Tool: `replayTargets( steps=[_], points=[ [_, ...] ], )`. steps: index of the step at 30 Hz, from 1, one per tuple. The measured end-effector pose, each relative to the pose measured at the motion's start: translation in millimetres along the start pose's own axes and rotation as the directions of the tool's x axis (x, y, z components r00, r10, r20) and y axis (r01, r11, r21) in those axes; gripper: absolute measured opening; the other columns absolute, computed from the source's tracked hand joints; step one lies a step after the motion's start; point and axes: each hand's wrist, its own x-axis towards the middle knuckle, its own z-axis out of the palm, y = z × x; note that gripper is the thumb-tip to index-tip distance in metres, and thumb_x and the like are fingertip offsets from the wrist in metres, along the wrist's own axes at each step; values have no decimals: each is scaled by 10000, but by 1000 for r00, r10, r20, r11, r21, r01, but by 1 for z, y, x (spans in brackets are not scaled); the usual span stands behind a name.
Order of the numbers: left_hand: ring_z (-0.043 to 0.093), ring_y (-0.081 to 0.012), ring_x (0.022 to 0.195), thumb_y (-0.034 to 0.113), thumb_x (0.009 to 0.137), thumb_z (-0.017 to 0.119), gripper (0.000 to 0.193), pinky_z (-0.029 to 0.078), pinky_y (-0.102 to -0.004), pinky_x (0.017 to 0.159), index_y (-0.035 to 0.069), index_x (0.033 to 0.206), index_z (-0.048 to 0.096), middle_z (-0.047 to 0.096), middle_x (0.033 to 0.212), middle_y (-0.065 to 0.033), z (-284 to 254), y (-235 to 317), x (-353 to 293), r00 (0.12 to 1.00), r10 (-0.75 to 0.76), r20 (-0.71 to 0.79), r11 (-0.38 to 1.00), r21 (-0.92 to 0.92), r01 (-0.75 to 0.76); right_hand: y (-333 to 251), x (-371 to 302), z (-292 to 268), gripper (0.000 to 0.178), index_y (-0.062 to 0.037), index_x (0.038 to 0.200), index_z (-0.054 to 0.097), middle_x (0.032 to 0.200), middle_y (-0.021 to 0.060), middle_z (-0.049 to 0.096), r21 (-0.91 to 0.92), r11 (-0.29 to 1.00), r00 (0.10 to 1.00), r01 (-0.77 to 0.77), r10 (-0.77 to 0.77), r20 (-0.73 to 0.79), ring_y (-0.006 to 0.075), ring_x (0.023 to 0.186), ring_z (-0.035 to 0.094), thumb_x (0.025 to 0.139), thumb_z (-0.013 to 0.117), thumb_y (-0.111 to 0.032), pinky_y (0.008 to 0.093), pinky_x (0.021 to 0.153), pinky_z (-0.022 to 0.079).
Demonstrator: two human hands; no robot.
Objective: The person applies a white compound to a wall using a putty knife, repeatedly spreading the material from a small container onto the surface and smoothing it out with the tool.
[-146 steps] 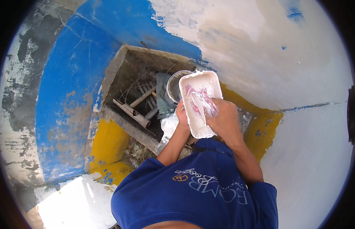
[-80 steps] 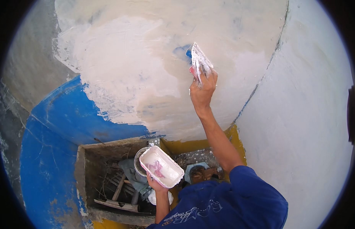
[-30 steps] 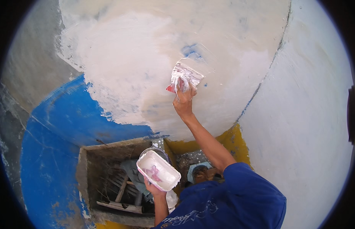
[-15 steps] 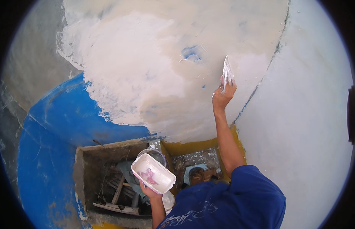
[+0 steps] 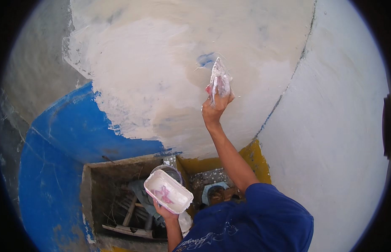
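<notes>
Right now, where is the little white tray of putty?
In the head view, the white tray sits low and left of centre, held in the left hand above the open concrete pit.

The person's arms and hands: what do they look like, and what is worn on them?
Both forearms are bare, and the left hand and right hand wear no gloves. A blue short-sleeved shirt with pale lettering covers the shoulders. Whitish filler smears the right fingers.

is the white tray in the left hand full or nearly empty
Nearly empty. The white tray in the left hand shows mostly bare white floor, with only a small pinkish smear of putty near its middle.
</notes>
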Motion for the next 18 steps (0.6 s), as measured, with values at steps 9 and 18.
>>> replayTargets(
  steps=[9, 18],
  points=[
    [417, -391, 1331, 546, 937, 405, 679, 326, -621, 1091, 160, 1493, 346, 412, 1474, -121, 2, 2, 6, 1000, -5, 27, 999, 45, 4, -32, -71, -5, 530, -18, 1246, 630, 1350, 192, 549, 128, 986, 931, 105, -143, 335, 389, 1211, 449, 741, 565, 126, 485, 1026, 334],
    [418, -373, 1334, 547, 941, 405, 679, 323, -600, 1101, 158, 1494, 345, 418, 1472, -115, 1, 1, 5, 1000, 7, 23, 999, 50, -8, 53, 67, -68, 310, 40, 1194, 616, 1129, 178, 609, -173, 969, 977, -176, 150, -155, 327, 1052, 555, 893, 545, 64, 364, 878, 477]
  ],
)
